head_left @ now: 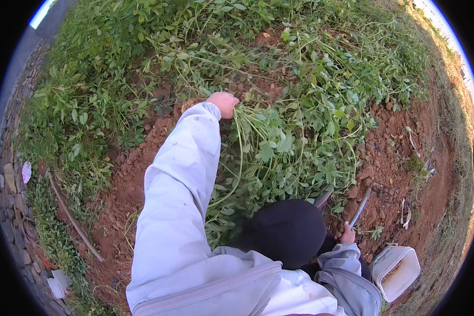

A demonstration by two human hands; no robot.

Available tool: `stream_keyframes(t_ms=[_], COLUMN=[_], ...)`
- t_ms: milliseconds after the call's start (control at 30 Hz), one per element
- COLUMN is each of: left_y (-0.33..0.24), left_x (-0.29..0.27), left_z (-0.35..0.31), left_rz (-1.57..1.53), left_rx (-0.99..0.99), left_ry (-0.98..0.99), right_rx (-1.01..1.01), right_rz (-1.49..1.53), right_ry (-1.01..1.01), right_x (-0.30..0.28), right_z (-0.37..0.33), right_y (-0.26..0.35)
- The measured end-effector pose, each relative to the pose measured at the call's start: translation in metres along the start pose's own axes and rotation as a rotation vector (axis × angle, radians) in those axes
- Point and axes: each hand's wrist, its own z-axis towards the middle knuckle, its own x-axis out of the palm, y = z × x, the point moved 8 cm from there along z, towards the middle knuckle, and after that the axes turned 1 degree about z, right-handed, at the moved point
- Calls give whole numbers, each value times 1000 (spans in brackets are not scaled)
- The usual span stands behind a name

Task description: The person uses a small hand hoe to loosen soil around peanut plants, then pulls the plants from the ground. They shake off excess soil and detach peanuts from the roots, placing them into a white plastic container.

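Note:
My left hand (225, 104) is stretched out ahead, closed around long green plant stems (246, 117). The leafy ends of that bunch spread to the right of the hand and hang down toward my dark-clad knee (287, 231). Low on the right, my right hand (347, 234) is wrapped round the pale handle of a small hand rake (360, 208). Its thin, dark tines lie over the reddish soil, just right of the foliage. How the left fingertips sit on the stems is hidden from this side.
Dense green plants (95, 79) cover the ground ahead and to the left. Reddish, clumpy soil (405, 158) lies at right. A white bucket (398, 274) with small brownish pieces inside stands by my right arm. A stick (75, 218) and stone paving (10, 200) are at left.

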Motion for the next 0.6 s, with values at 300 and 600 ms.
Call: stream_keyframes(t_ms=[300,600], left_y=[87,135], left_x=[-303,-313], left_z=[-95,-189], left_rz=[188,-257], left_rx=[-486,-604], left_ry=[-717,-598], right_rx=[-9,-21], right_rz=[117,122], right_ry=[-18,-7], right_x=[-3,-3], right_z=[11,-1], right_y=[-5,-1])
